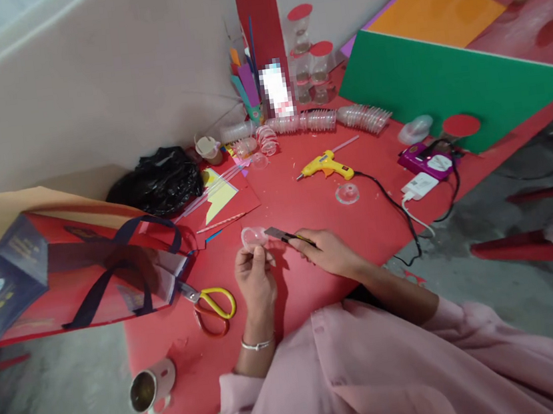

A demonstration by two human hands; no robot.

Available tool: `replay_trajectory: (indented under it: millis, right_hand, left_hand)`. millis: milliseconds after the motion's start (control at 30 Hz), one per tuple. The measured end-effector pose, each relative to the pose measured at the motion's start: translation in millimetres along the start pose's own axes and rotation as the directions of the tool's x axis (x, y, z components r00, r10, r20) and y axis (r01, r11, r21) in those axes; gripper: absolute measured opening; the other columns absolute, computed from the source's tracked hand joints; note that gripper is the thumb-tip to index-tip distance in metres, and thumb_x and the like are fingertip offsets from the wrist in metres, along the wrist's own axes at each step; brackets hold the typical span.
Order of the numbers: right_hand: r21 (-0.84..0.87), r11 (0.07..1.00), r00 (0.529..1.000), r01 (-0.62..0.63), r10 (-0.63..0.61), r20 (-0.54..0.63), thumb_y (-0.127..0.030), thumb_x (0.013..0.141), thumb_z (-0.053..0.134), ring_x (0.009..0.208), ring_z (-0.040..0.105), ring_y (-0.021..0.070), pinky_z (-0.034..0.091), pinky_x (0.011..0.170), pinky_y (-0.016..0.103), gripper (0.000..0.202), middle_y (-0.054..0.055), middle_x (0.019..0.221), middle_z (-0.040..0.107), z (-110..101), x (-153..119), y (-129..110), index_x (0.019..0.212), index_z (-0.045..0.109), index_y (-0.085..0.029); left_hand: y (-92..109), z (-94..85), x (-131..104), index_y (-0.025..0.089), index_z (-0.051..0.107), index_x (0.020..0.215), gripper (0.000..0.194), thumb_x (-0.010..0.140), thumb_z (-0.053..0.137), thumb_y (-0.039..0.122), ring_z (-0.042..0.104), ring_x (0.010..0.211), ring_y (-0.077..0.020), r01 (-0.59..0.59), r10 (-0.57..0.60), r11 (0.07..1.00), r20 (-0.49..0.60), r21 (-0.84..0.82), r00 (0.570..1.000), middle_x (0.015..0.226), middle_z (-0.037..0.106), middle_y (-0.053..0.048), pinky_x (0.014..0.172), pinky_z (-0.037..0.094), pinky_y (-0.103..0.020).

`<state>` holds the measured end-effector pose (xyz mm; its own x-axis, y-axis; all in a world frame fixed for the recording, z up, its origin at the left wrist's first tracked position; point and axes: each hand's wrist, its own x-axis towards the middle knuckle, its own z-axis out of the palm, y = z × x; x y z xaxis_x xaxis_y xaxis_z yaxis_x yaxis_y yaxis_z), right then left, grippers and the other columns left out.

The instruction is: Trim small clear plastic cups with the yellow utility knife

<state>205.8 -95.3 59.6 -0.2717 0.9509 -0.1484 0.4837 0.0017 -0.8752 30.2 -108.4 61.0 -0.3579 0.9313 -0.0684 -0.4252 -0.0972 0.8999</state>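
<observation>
Between the fingers of my left hand [255,277] is a clear round plastic lid [254,236], held up over the red table. My right hand [325,251] is closed around a box cutter [290,235], its blade pointing left. The blade tip is at the lid's right edge; whether it touches cannot be made out. A second clear lid [347,193] lies flat beyond my right hand. Farther back rests a yellow glue gun [326,166] with a glue stick in its rear. Scissors [213,309] with yellow and red handles lie left of my left hand.
A red gift bag [93,270] leans over the table's left side. A mug [153,386] stands near the front left edge. Stacked clear cups [316,121] line the back. A purple power strip [427,160] with cables sits right, before a green board [443,86].
</observation>
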Motion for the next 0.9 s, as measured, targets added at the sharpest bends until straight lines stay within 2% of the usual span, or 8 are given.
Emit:
replay_trajectory:
  millis: [100,167,267,433,567,733,833,900]
  right_hand:
    - [-0.061,0.998,1.000,0.027,-0.028,-0.011,-0.059,0.106,0.039,0.067,0.062,0.0144,0.038,0.061,0.026,0.046,-0.001,0.077,0.070,2,2,4,0.093,0.066,-0.025]
    - [-0.234,0.969,0.989,0.079,-0.105,-0.104,-0.054,0.107,0.041,0.076,0.064,0.0168,0.039,0.066,0.028,0.040,0.003,0.088,0.072,-1,5,5,0.101,0.068,-0.024]
    - [-0.482,0.862,0.939,0.156,-0.281,-0.200,-0.049,0.107,0.044,0.089,0.064,0.0213,0.040,0.075,0.032,0.038,0.009,0.097,0.072,-10,11,7,0.107,0.071,-0.023]
    - [-0.584,0.770,0.885,0.258,-0.431,-0.176,-0.050,0.107,0.046,0.093,0.062,0.0237,0.040,0.085,0.035,0.039,0.011,0.097,0.072,-24,19,7,0.106,0.074,-0.021]
    - [-0.511,0.830,0.911,0.222,-0.364,-0.196,-0.049,0.108,0.044,0.087,0.063,0.0212,0.041,0.079,0.032,0.039,0.009,0.094,0.072,-8,11,6,0.106,0.072,-0.022]
    - [-0.168,0.979,0.976,0.115,-0.143,-0.164,-0.050,0.108,0.039,0.073,0.063,0.0164,0.038,0.066,0.027,0.038,0.002,0.084,0.071,26,-10,2,0.096,0.063,-0.023]
    - [-0.056,0.996,0.990,0.074,-0.080,-0.114,-0.055,0.108,0.036,0.066,0.061,0.0145,0.037,0.063,0.026,0.042,-0.001,0.076,0.067,31,-15,1,0.093,0.059,-0.024]
    - [-0.100,0.992,0.992,0.074,-0.083,-0.095,-0.056,0.108,0.036,0.066,0.061,0.0146,0.035,0.062,0.026,0.042,-0.001,0.076,0.068,28,-13,3,0.094,0.060,-0.024]
  left_hand:
    - [-2,-0.4,0,0.017,0.062,0.080,0.035,0.074,0.091,0.036,0.054,0.056,-0.0055,0.015,-0.015,1.000,0.014,-0.014,1.000,0.076,0.067,0.001,0.053,0.046,-0.017]
    - [0,-2.0,0,0.017,0.061,0.080,0.035,0.075,0.091,0.035,0.050,0.052,-0.0040,0.073,-0.071,0.996,0.043,-0.054,0.997,0.079,0.069,0.001,0.048,0.041,-0.016]
    - [6,-5.6,1,0.017,0.062,0.080,0.033,0.077,0.090,0.034,0.041,0.044,-0.0014,0.192,-0.182,0.976,0.101,-0.103,0.978,0.082,0.071,-0.001,0.039,0.032,-0.014]
    - [15,-9.7,3,0.017,0.065,0.081,0.030,0.077,0.090,0.033,0.035,0.041,-0.0006,0.282,-0.262,0.951,0.153,-0.128,0.953,0.079,0.071,-0.002,0.034,0.026,-0.013]
    - [10,-7.2,3,0.017,0.065,0.082,0.030,0.078,0.089,0.034,0.040,0.044,-0.0011,0.214,-0.196,0.966,0.130,-0.145,0.972,0.083,0.072,-0.002,0.038,0.032,-0.013]
    - [3,1.2,0,0.018,0.063,0.082,0.032,0.076,0.091,0.033,0.051,0.051,-0.0046,0.062,-0.053,0.990,0.072,-0.129,0.996,0.081,0.071,-0.001,0.045,0.041,-0.016]
    - [2,5.1,-2,0.018,0.062,0.080,0.033,0.076,0.091,0.033,0.054,0.053,-0.0066,-0.020,0.023,0.996,0.042,-0.086,0.999,0.073,0.068,0.001,0.051,0.047,-0.018]
    - [3,5.7,-3,0.018,0.061,0.080,0.032,0.078,0.089,0.033,0.054,0.051,-0.0065,-0.035,0.038,0.997,0.039,-0.065,0.999,0.068,0.065,0.002,0.051,0.047,-0.018]
